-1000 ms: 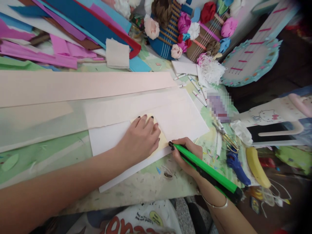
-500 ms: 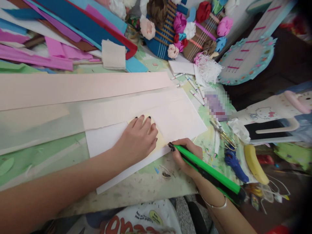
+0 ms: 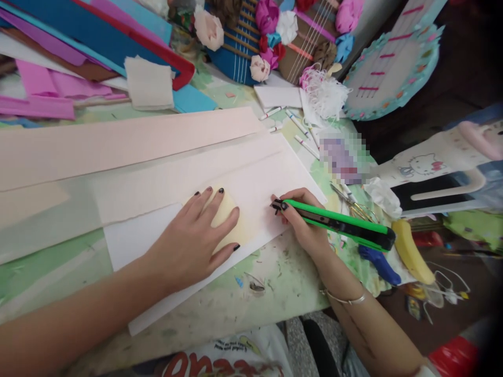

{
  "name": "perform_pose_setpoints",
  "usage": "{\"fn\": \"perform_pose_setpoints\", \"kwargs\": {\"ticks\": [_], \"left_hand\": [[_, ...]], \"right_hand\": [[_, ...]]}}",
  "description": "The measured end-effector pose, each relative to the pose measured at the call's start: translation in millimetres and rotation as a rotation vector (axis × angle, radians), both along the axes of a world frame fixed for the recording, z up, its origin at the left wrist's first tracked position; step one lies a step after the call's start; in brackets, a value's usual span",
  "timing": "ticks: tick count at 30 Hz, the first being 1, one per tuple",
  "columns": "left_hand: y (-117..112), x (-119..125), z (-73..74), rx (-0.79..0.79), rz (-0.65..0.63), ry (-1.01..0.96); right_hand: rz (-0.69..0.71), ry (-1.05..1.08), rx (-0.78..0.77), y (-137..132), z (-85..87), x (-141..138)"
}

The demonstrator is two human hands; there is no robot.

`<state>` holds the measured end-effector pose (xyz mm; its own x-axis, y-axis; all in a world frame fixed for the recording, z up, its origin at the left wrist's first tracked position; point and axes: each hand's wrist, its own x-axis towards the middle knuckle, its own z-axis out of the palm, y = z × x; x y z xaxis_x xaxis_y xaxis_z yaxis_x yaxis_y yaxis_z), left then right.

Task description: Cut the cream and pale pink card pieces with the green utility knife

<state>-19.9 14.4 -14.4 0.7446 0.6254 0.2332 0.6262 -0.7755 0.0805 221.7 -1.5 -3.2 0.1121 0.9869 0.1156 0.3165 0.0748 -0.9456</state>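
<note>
My left hand point(image 3: 196, 233) lies flat with fingers spread on a pale yellow rounded template point(image 3: 230, 220), pressing it onto a pale pink sheet point(image 3: 271, 178). A white sheet point(image 3: 129, 241) lies under the pink one. My right hand point(image 3: 302, 222) is closed around a green utility knife point(image 3: 338, 224), whose black tip rests on the pink sheet just right of the template. The knife body points out to the right.
A long pink strip point(image 3: 118, 141) lies behind the sheets. Stacked coloured foam sheets point(image 3: 78, 47) fill the back left. Paper flowers on a blue guitar model point(image 3: 251, 47) stand at the back. Scissors point(image 3: 353, 207), a blue glue gun point(image 3: 379, 264) and a banana point(image 3: 411, 256) lie right.
My right hand has carried the knife tip up from the sheet's front edge to beside the template. My left-hand fingers have spread wider. The view has shifted.
</note>
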Motion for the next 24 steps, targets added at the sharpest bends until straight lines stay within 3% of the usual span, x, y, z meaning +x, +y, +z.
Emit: {"fn": "perform_pose_setpoints", "kwargs": {"ticks": [8,16,21,24], "left_hand": [[-2.5,-0.6,2.9,-0.069,0.005,-0.01],[-0.9,1.4,5.7,-0.108,0.013,-0.028],[2.5,1.1,7.3,-0.093,-0.008,-0.046],[3.0,1.0,8.0,-0.096,0.004,-0.055]], "right_hand": [[-0.011,-0.112,0.014,-1.8,-2.7,4.0],[-0.005,-0.085,-0.013,-7.2,-0.9,0.7],[0.06,-0.067,0.01,-14.8,9.6,-8.1],[0.136,-0.159,0.097,-15.8,14.5,-15.6]]}}
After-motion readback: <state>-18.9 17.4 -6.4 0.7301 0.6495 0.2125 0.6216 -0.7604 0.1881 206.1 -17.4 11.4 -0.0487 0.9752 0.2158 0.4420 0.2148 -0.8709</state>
